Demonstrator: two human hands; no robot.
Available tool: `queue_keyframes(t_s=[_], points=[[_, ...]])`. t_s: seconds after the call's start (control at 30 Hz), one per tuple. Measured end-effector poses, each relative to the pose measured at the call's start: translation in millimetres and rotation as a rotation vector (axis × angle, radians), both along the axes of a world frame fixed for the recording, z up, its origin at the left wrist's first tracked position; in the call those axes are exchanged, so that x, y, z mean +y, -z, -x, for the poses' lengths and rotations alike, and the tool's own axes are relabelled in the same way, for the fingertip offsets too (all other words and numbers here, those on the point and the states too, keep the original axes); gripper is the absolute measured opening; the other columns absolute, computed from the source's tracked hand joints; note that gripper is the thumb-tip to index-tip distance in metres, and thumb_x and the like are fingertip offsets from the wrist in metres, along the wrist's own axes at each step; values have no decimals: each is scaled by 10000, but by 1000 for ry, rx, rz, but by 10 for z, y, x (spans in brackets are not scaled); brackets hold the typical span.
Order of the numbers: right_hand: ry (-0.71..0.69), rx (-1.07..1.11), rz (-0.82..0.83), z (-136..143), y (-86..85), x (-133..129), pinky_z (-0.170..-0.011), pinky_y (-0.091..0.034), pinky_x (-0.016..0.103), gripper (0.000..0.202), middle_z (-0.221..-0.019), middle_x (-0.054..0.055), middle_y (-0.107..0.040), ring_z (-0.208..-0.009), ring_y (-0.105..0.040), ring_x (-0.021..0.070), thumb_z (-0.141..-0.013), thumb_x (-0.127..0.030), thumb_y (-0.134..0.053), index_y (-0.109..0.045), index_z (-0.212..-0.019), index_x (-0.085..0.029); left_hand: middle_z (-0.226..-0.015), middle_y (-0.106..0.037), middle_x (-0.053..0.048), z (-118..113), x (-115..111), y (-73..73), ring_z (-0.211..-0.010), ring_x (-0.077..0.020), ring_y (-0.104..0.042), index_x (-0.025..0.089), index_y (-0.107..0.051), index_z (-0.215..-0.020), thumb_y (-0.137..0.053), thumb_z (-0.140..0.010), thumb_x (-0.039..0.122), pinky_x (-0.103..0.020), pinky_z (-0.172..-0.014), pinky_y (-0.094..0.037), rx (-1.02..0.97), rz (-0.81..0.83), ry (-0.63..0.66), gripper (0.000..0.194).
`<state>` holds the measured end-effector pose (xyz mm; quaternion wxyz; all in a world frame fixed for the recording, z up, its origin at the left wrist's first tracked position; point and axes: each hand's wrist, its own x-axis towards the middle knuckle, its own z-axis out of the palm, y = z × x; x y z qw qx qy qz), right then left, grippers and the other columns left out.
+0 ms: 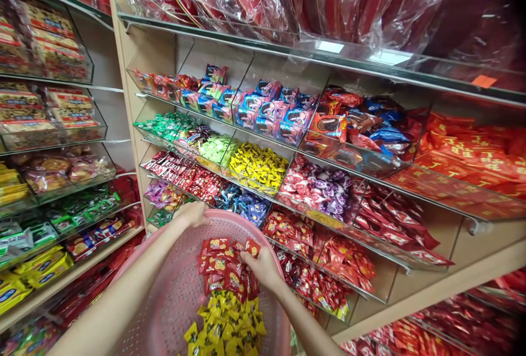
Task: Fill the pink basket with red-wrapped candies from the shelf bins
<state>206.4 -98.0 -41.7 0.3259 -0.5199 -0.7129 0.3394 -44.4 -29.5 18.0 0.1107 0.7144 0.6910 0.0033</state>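
A pink perforated basket [164,290] is tilted below the shelves. My left hand [192,214] grips its far rim, fingers closed over the edge. Inside lie red candy packets [219,260] in a pile, with yellow wrapped candies [230,326] nearer me. My right hand [262,264] reaches over the basket's right side, thumb and fingers pinched on a red packet [252,247] at the pile's right edge. Part of that hand's fingers is hidden behind the packet.
Glass shelves hold yellow candies [258,167], purple and red candies [318,186], blue snack packs [273,109] and orange-red packets [472,148]. Another rack of snacks [53,164] stands left. Wrapped red items [287,0] fill the top shelf, whose glass edge juts forward.
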Motion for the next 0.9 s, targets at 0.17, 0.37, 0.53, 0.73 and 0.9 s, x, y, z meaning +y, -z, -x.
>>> queue_keyframes(t_s=[0.17, 0.37, 0.53, 0.73, 0.9], points=[[83, -2, -85, -216, 57, 7, -556, -394, 212, 273, -641, 14, -582, -574, -516, 122, -809, -367, -434, -558, -727, -139, -932, -661, -99, 40, -3, 43, -870, -299, -608, 223, -626, -874, -544, -618, 562, -342, -684, -457, 6, 10, -15, 433], [183, -719, -113, -231, 75, -202, -614, -425, 255, 287, -773, 100, -641, -721, -617, 207, -816, -259, -429, -500, -1057, -121, -918, -661, -95, 61, 6, 65, -843, -306, -611, 220, -624, -861, -531, -615, 590, -362, -676, -460, 7, 22, -9, 454], [182, -1016, -153, -13, 8, -273, -572, -450, 275, 229, -790, 125, -642, -715, -645, 228, -877, -224, -337, -491, -1020, -133, -917, -659, -94, 45, -20, 48, -851, -302, -608, 218, -627, -876, -520, -616, 602, -351, -679, -460, 25, 13, -3, 476], [135, -1000, -131, 57, 93, -349, -572, -470, 274, 229, -945, 173, -609, -749, -649, 216, -878, -246, -362, -491, -1024, -125, -942, -659, -86, 71, -67, 24, -861, -289, -608, 228, -625, -891, -514, -627, 581, -325, -678, -457, 43, 22, -7, 455], [82, -943, -93, -25, -118, -449, -633, -474, 309, 273, -957, 174, -615, -798, -631, 232, -870, -227, -368, -506, -1072, -105, -944, -660, -93, 103, -68, 48, -868, -290, -608, 229, -635, -886, -491, -631, 612, -319, -677, -455, 40, 17, 0, 482]])
